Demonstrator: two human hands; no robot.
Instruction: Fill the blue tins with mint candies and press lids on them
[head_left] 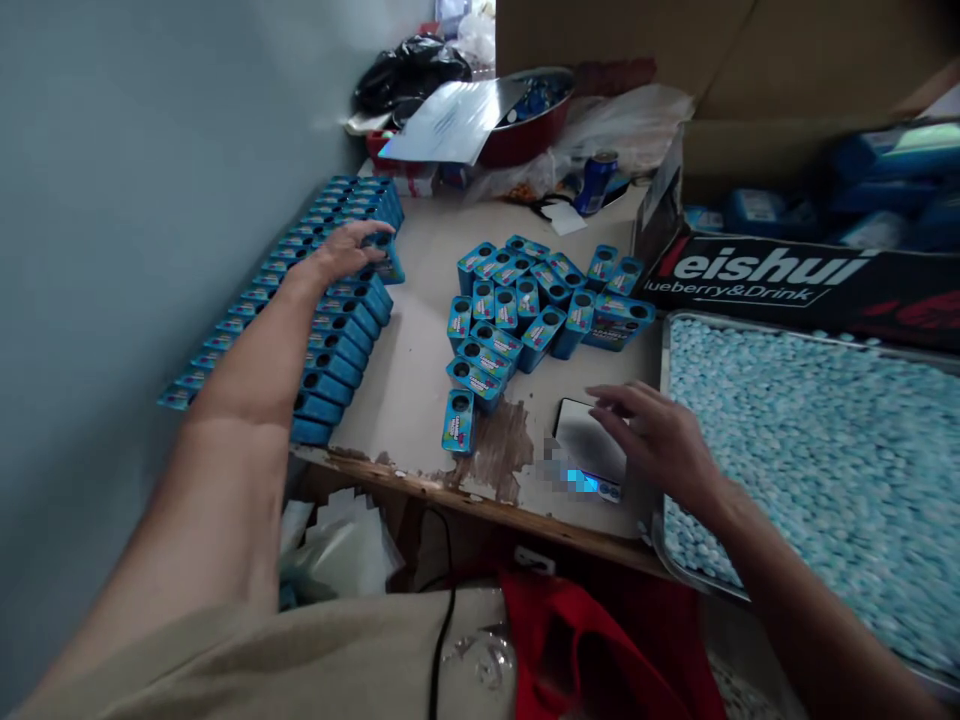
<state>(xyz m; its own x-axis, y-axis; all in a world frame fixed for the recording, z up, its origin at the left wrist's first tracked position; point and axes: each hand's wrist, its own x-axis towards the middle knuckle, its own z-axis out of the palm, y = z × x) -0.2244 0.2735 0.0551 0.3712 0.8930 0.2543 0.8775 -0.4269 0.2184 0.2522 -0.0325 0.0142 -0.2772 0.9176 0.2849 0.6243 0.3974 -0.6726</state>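
My left hand (pixel 349 250) reaches to the rows of blue boxes (pixel 330 355) along the wall, its fingers around one blue box (pixel 388 262) at the rows' right edge. Above a small digital scale (pixel 592 445) near the table's front edge hovers my right hand (pixel 656 435), fingers bent and thumb apart, with nothing visible in it. Between the hands stands a loose cluster of blue boxes (pixel 504 305) with dark round openings on top. A metal tray (pixel 666 400) full of pale blue tablets lies right of my right hand.
Behind the tray is a black-sided carton (pixel 750 270) holding blue packs. A blue can (pixel 598 183), a white paper piece (pixel 564 218) and a red basin (pixel 517 143) under a clear sheet (pixel 450 120) stand at the back. The wall (pixel 150 180) borders the left.
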